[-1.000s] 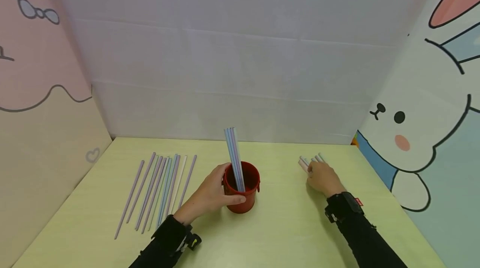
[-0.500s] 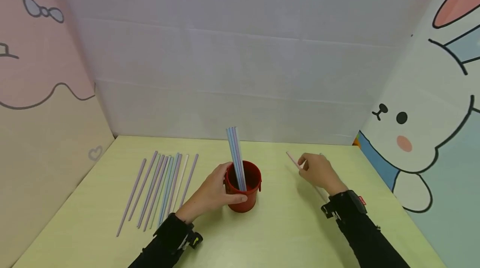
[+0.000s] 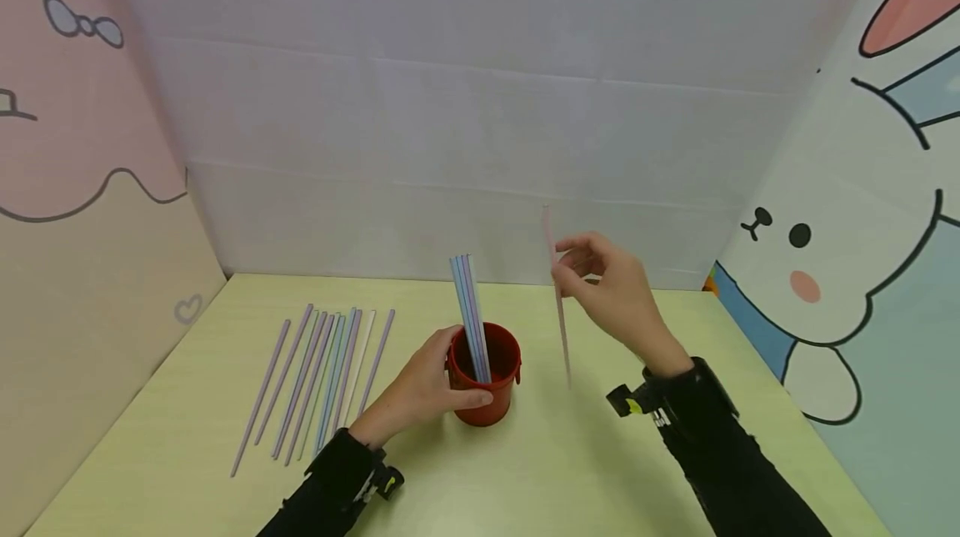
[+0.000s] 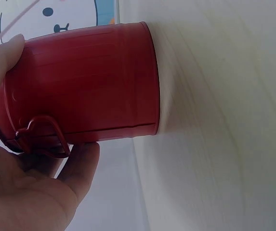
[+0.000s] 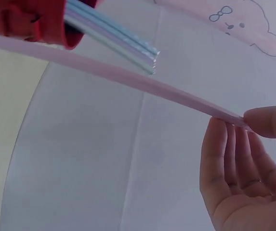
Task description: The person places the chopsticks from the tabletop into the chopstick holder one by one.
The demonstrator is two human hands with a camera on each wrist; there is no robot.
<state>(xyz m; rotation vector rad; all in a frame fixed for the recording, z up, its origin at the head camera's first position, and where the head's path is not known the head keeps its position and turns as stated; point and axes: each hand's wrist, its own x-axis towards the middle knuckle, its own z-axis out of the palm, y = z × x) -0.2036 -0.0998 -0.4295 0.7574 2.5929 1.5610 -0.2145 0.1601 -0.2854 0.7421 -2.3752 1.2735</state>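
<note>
A small red metal bucket (image 3: pixel 487 408) stands upright on the table, several blue and purple straws (image 3: pixel 470 320) leaning inside it. My left hand (image 3: pixel 423 387) grips the bucket's rim and side from the left, thumb across the near side; the left wrist view shows the bucket's wall (image 4: pixel 89 82) and a heart-shaped handle lug (image 4: pixel 44 137). To the right of the bucket, my right hand (image 3: pixel 611 291) pinches a pink straw (image 3: pixel 561 320) between thumb and fingertips, raised and nearly vertical. In the right wrist view the pink straw (image 5: pixel 142 83) passes across the bucket's mouth.
Several loose straws (image 3: pixel 300 387), purple, blue, green and white, lie side by side on the pale yellow table (image 3: pixel 480 495) at the left. A white back panel (image 3: pixel 450 145) rises behind, with cartoon-printed panels at both sides.
My right hand has picked a pink straw from the table at the right, lifted it and turned it upright while moving left towards the bucket. My left hand has stayed on the bucket.
</note>
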